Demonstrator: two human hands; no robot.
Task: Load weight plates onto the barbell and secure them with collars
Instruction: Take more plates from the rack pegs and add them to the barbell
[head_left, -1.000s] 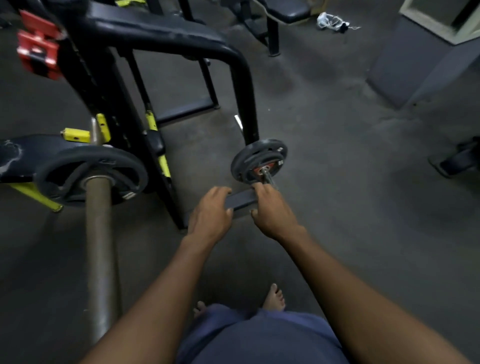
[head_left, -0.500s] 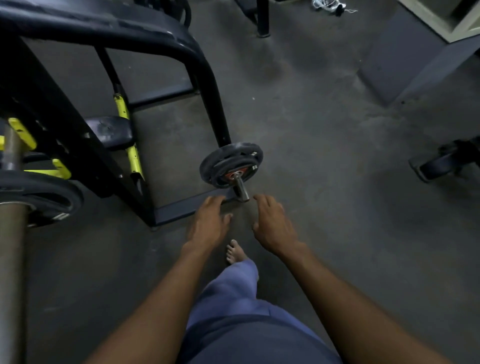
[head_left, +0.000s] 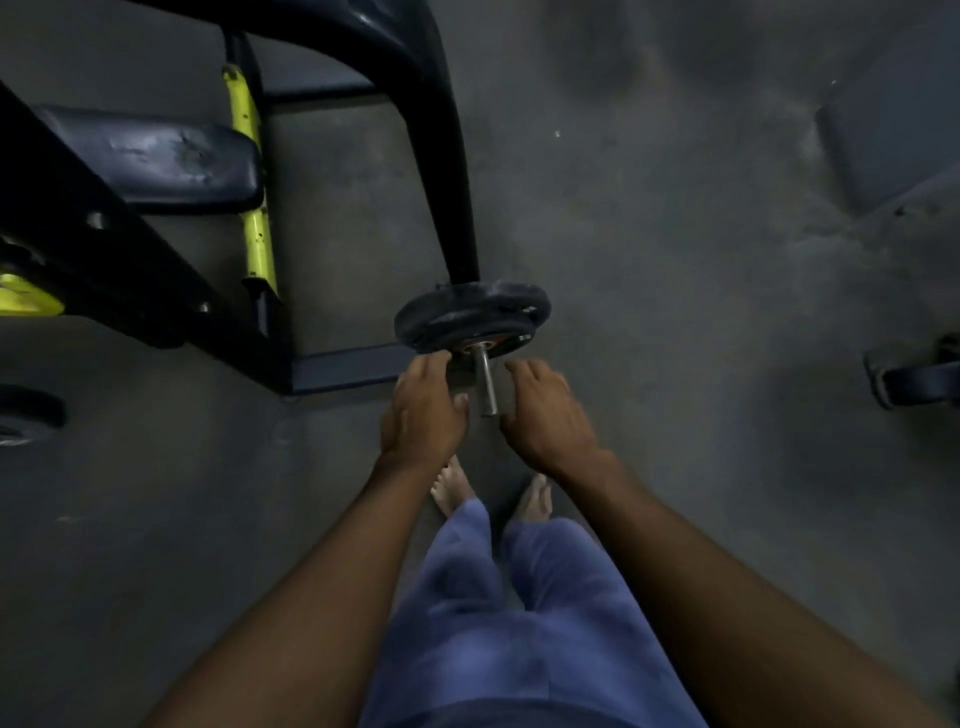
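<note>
Change: both hands are being brought in closer to the plate than half a second ago, when they were hanging short of the peg's end; the view is also being tipped further down over them.
Left hand (head_left: 423, 402): fingers are being curled toward the lower rim of the weight plate (head_left: 470, 319); fingertips are seen touching or nearly touching it, though in this dim light it cannot be told whether it is being gripped.
Right hand (head_left: 548, 408): it is being held relaxed just beside the steel peg (head_left: 487, 384), grasping nothing.
Plate: it is being carried on the peg at the foot of the black rack frame (head_left: 447, 156), low to the floor (head_left: 675, 312), with a red hub showing.
Task meaning: the plate is probably about to be drawn off the peg for loading; no collar is being shown.
</note>
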